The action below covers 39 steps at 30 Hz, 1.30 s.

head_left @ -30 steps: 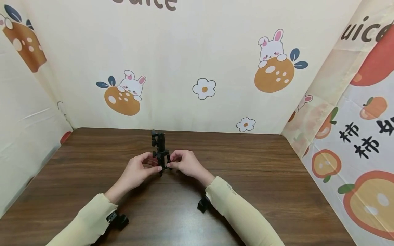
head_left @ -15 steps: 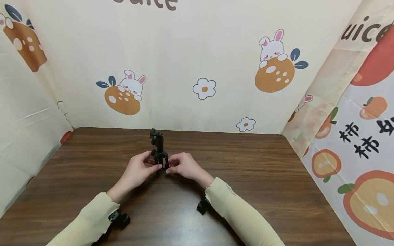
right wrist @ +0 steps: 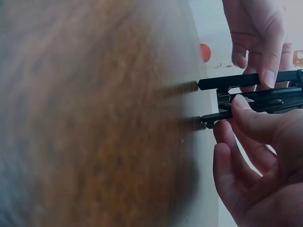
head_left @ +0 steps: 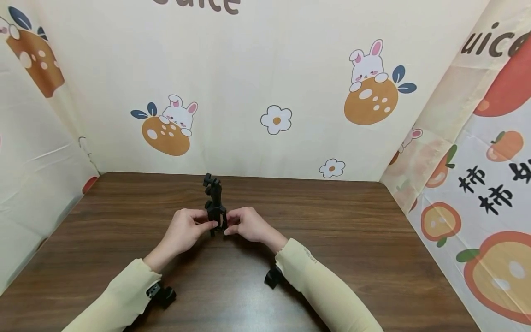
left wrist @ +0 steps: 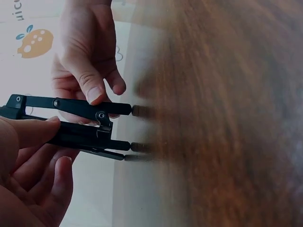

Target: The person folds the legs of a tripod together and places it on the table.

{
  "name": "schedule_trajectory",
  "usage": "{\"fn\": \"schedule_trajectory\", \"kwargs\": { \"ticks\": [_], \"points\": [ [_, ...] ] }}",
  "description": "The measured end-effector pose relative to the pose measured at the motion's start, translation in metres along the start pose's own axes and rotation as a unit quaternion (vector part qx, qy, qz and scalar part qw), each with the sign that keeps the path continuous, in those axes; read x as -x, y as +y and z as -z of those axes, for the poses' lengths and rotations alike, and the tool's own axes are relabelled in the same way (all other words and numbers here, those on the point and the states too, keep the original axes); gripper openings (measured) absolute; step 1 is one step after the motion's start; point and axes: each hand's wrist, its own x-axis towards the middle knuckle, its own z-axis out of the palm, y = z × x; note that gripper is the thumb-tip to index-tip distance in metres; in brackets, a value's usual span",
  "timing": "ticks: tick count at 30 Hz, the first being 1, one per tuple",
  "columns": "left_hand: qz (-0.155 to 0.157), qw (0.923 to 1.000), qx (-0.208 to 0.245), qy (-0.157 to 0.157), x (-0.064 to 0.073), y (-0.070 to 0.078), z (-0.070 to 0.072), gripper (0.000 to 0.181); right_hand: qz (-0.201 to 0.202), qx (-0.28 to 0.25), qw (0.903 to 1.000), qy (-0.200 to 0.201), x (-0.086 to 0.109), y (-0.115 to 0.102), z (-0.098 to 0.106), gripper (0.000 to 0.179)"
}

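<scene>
A small black tripod (head_left: 214, 211) stands upright toward the back of the table, its legs close together and pointing down. My left hand (head_left: 182, 234) grips its lower part from the left, thumb lying across a leg. From the right, my right hand (head_left: 250, 225) pinches low on another leg between thumb and fingers. In the left wrist view, the leg tips of the tripod (left wrist: 75, 105) come right at the tabletop, with their reflections beside them. The right wrist view shows the right thumb (right wrist: 253, 116) pressing near the hinged brace between the legs.
The brown wooden table (head_left: 232, 286) is glossy and reflects light near the front. Behind it hangs a cream cloth (head_left: 232, 69) printed with rabbits and fruit. More printed cloth (head_left: 464, 184) closes off the right side. Black cameras sit at both wrists.
The tripod has turned slightly and its right leg sits closer in. My right hand has slid a little lower toward the leg tips; my left hand has barely moved.
</scene>
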Motion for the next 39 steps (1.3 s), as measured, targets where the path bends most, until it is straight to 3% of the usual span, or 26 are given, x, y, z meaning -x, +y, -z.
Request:
{"fn": "schedule_trajectory", "kwargs": {
  "ticks": [9, 14, 24, 30, 39],
  "points": [
    [0.011, 0.9998, -0.001, -0.017, -0.001, 0.003, 0.002, 0.007, 0.019, 0.028, 0.9994, 0.003, -0.003, 0.002, 0.000, 0.010],
    [0.013, 0.9998, -0.011, -0.013, -0.002, 0.003, 0.003, 0.007, 0.042, 0.045, 0.9977, 0.029, -0.006, 0.002, 0.001, 0.012],
    [0.018, 0.9996, -0.015, -0.012, -0.005, 0.003, 0.003, 0.006, -0.005, 0.031, 0.9973, 0.066, -0.012, 0.004, 0.006, 0.035],
    [0.019, 0.9995, -0.008, -0.023, -0.004, 0.004, 0.002, 0.006, -0.042, 0.005, 0.9981, 0.044, -0.010, 0.007, 0.009, 0.046],
    [0.006, 0.9995, 0.000, -0.030, -0.006, 0.001, 0.001, 0.010, -0.015, -0.049, 0.9987, -0.007, -0.007, 0.010, 0.014, 0.046]
  ]
}}
